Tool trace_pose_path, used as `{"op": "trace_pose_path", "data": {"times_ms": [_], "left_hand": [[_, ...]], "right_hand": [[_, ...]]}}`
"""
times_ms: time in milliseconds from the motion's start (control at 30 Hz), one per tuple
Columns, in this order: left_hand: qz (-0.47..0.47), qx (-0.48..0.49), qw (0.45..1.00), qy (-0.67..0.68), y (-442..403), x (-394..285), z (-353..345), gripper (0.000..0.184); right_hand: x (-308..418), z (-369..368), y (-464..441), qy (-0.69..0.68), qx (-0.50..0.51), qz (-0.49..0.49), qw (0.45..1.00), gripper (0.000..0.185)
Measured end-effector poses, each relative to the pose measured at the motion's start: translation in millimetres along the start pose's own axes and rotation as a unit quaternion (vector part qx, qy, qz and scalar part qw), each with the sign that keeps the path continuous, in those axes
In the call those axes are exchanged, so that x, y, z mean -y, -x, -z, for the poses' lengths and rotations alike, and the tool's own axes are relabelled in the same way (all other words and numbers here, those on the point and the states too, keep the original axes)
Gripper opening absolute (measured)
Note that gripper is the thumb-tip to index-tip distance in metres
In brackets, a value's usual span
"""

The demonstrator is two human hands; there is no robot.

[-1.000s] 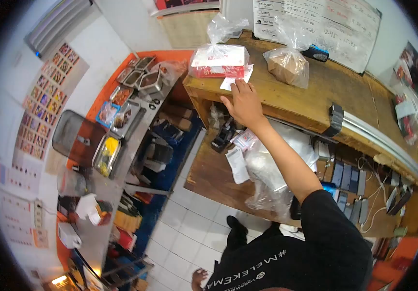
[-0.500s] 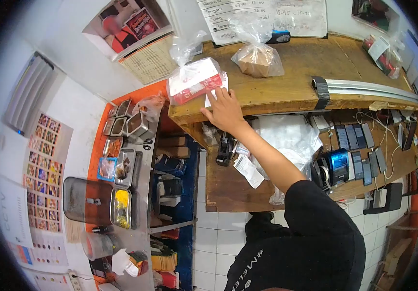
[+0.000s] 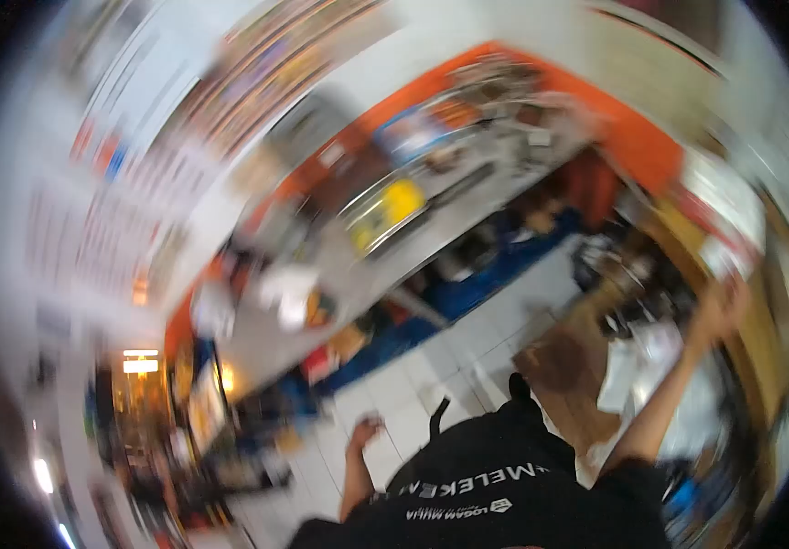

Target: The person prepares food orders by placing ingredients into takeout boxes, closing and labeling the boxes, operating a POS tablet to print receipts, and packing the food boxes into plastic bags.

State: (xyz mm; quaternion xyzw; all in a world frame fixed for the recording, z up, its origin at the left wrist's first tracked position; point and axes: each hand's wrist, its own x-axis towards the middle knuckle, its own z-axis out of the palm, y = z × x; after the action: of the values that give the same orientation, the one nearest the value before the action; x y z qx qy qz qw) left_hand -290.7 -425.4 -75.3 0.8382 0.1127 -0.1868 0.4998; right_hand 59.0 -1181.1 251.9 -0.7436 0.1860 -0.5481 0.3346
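Note:
My right hand [image 3: 722, 306] reaches to the counter at the right, its fingers smeared by motion. Its fingertips are at a white paper slip [image 3: 722, 256] against the red-and-white package in clear plastic [image 3: 724, 201]. Whether they grip the slip or only touch it I cannot tell. My left hand [image 3: 366, 432] is low over the tiled floor, in front of my body. Its fingers are loosely bent and apart, and nothing shows in them.
The wooden counter [image 3: 765, 339] runs along the right, with white plastic [image 3: 692, 393] on the lower desk. Across the aisle stands a metal worktable [image 3: 467, 201] holding a tray of yellow food [image 3: 385, 212]. White floor tiles [image 3: 431, 371] lie between them.
The view has swung left and is blurred, bringing the worktable to the middle and the counter to the right. My left hand has come into view. My right hand is still by the package.

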Motion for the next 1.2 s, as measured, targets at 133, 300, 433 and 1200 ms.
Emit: {"op": "trace_pose_path", "data": {"times_ms": [133,300,433,1200], "left_hand": [[0.204,-0.222,0.934,0.191,13.5,-111.9,-31.3,0.038],[0.346,-0.203,0.858,0.320,82.5,-29.6,-121.5,0.037],[0.341,-0.235,0.873,0.256,147.0,-18.7,-164.1,0.038],[-0.011,-0.347,0.919,0.188,-179.5,-89.7,392.6,0.012]], "right_hand": [[116.2,-62.3,87.6,-0.231,0.203,-0.114,0.945,0.013],[218.0,-116.3,263.0,-0.310,0.735,-0.087,0.597,0.013],[280.6,-157.7,366.6,-0.265,0.876,-0.166,0.367,0.014],[470.8,-293.2,673.0,-0.175,0.795,-0.276,0.511,0.056]]}}
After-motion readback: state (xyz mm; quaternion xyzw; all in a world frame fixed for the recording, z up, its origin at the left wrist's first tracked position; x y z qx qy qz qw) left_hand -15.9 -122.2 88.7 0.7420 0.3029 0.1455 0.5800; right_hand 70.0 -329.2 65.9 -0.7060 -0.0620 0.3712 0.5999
